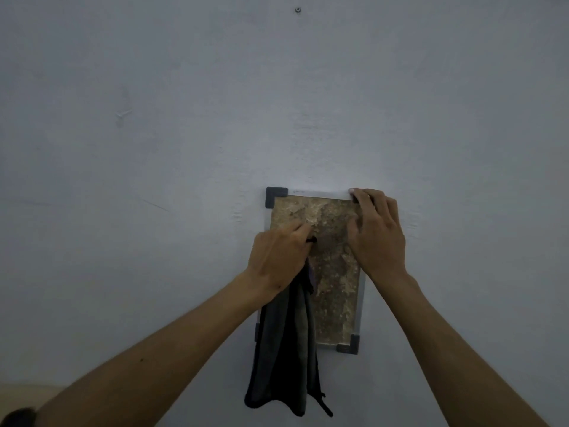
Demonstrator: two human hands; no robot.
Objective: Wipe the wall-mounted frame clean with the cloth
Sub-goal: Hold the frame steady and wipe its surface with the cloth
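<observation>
L hand (278,257) is curled round a dark grey cloth (284,362), gripping it at the top w/ knuckles against the frame's face; most of the cloth hangs straight down over the frame's lower-left part and past its bottom edge. A thin black loop or tag of the cloth pokes out betw. the fingers. R hand (377,232) lies on the upper-right part of the frame (335,285), fingers bent over the top-right corner, fingertips on the pale top rail, holding nothing else.

Frame is portrait format, thin pale rails, dark grey plastic corner caps (276,196) visible top-left and bottom-right; bottom-left cap partly hidden by the cloth, top-right under the R hand. Its panel is mottled brown/tan, patchy. No readable brand, label or writing on it; faint marks on the top rail too small to read.

Frame sits flat on a pale grey-white painted wall (184,118), matte, w/ scuffs and a few scratches left of the frame. One small screw (297,9) in the wall well above. Light is dim. Bottom-left corner shows a strip of tan floor (27,392).
</observation>
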